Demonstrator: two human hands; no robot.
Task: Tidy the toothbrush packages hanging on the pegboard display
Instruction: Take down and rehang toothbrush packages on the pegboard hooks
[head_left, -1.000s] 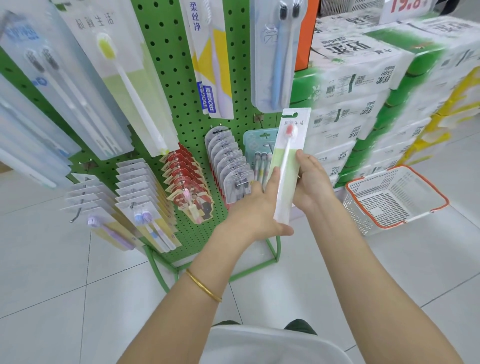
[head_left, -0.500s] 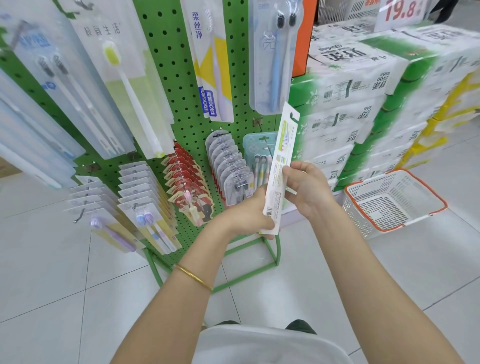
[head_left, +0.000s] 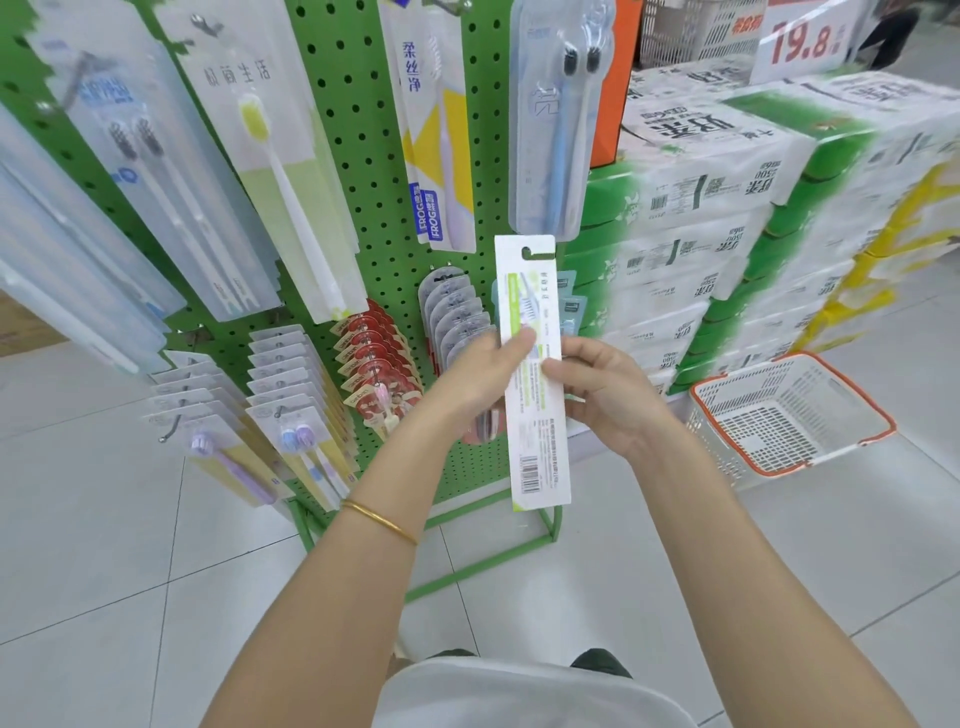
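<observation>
I hold a long white and green toothbrush package (head_left: 537, 431) upright in front of the green pegboard (head_left: 374, 156), its printed back with the barcode facing me. My left hand (head_left: 483, 374) grips its left edge near the middle, thumb on the card. From the right, my right hand (head_left: 602, 395) pinches the same package at about the same height. Its hang hole is at the top, free of any peg. Other toothbrush packages (head_left: 291, 197) hang in rows on the board above and to the left.
Smaller card packs (head_left: 291, 395) and red packs (head_left: 374, 374) hang low on the board. Stacked tissue packs (head_left: 727, 234) stand to the right, with a white and orange basket (head_left: 789, 415) on the tiled floor beside them. The rack's green foot frame (head_left: 493, 561) sits below.
The package has been turned round from front to back, so the barcode side now faces me. Both hands stayed on it and it rose slightly.
</observation>
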